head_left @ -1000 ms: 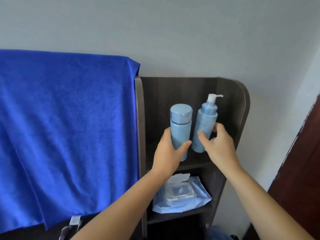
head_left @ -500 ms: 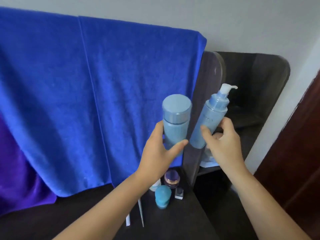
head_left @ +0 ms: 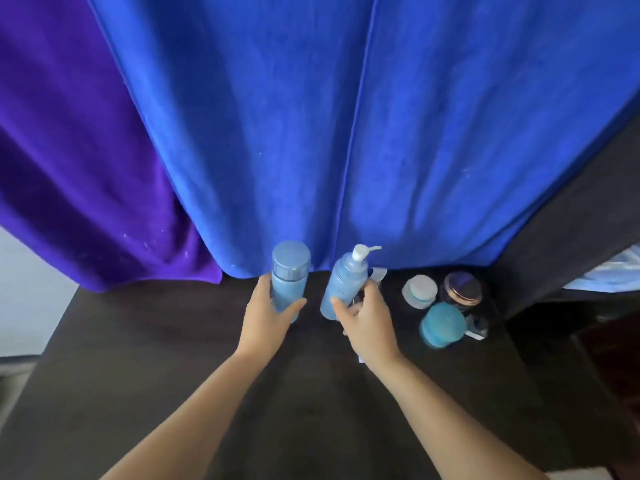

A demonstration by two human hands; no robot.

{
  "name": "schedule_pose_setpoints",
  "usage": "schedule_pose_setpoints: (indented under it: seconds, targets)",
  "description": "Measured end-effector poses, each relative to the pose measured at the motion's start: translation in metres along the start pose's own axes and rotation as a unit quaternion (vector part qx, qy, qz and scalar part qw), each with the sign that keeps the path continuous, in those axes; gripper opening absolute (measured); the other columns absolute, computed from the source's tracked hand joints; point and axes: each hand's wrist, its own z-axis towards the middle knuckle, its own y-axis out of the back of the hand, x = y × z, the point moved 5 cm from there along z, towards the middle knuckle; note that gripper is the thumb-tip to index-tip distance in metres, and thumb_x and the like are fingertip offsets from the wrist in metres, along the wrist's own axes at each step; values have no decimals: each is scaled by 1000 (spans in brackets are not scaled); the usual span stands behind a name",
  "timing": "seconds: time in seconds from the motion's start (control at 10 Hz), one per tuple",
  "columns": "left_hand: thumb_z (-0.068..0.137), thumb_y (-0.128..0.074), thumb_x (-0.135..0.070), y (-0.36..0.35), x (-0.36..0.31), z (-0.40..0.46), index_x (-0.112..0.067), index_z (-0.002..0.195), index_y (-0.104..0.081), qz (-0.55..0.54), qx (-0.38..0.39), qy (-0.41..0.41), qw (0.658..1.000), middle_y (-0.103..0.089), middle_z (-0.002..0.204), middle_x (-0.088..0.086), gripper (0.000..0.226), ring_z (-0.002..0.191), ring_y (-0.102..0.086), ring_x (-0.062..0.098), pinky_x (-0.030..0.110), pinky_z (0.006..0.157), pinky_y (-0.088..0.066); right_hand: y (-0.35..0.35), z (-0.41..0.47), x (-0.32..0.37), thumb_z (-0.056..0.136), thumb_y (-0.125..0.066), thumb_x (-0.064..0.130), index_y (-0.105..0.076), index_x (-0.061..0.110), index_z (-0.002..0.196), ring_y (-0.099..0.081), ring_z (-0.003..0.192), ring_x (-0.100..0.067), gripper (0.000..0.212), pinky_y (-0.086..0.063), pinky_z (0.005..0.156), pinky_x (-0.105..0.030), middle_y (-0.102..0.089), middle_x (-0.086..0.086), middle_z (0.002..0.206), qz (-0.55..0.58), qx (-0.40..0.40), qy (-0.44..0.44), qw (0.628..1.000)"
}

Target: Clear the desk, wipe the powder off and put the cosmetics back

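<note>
My left hand (head_left: pixel 268 315) grips a light blue capped bottle (head_left: pixel 288 275), held upright at the back of the dark desk (head_left: pixel 138 341). My right hand (head_left: pixel 367 317) grips a light blue pump bottle (head_left: pixel 343 282) with a white pump head, tilted slightly right. I cannot tell whether the bottles' bases touch the desk. To the right on the desk stand a white-lidded jar (head_left: pixel 419 290), a dark jar with a gold rim (head_left: pixel 463 292) and a turquoise jar (head_left: pixel 441 324). A small dark item (head_left: pixel 479 328) lies behind the turquoise jar.
A blue towel (head_left: pixel 346 116) hangs behind the desk, with a purple cloth (head_left: pixel 69 168) to its left. The dark side panel of a shelf (head_left: pixel 571 230) rises at the right, and a pale packet (head_left: pixel 616 271) shows behind it. A thin white item pokes out under my right wrist.
Both hands carried the two bottles from the shelf at the right, leftwards and down to the desk. The view swung down and left, so the jars now show.
</note>
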Motion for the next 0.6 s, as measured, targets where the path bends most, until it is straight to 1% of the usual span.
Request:
schedule_pose_setpoints:
  seconds: [0.1,0.2,0.3,0.4,0.5,0.6]
  targets:
    - [74,-75,-22,-4,22,11,-35,105,-44,6,-4,-4,1000,-60,108,-8,46,101,-59,11,30,85,-49,-22,7,-13,80,-67,27,-46,23,97,-63,61,-14,28,-57,63,-43,-59,2,69,-19,-3,-8,1000]
    - [74,-75,-23,-5,34,16,-34,108,-44,9,-1,2,1000,-60,112,-8,48,103,-59,11,35,90,-49,-33,11,-20,81,-65,27,-45,23,103,-63,65,-16,31,-56,65,-44,-61,-5,76,-30,0,-9,1000]
    - [75,-74,-18,-4,37,16,-28,117,-43,4,2,-6,1000,-57,116,-9,53,106,-56,8,25,90,-43,-38,13,-18,82,-65,26,-45,15,111,-62,68,-17,36,-55,66,-41,-61,-11,91,-42,-13,-3,999]
    - [76,-73,-16,-3,38,17,-22,125,-40,17,18,-6,1000,-53,118,-10,60,109,-54,9,23,91,-40,-39,13,-15,83,-65,27,-46,11,115,-64,77,-23,41,-51,67,-35,-61,-12,98,-72,-20,1,997]
    - [72,-77,-21,0,42,15,-21,133,-33,37,48,-13,998,-47,131,-8,75,121,-47,11,28,99,-38,-36,12,-16,82,-66,33,-34,11,134,-67,89,-23,66,-51,76,-34,-52,-10,127,-100,12,-3,995]
    - [71,-77,-28,14,27,1,-20,142,-23,73,36,-51,995,-36,144,-3,90,132,-33,12,30,106,-32,-14,1,-16,84,-62,41,-13,15,147,-64,101,-15,84,-47,84,-28,-35,-4,146,-145,29,-26,989]
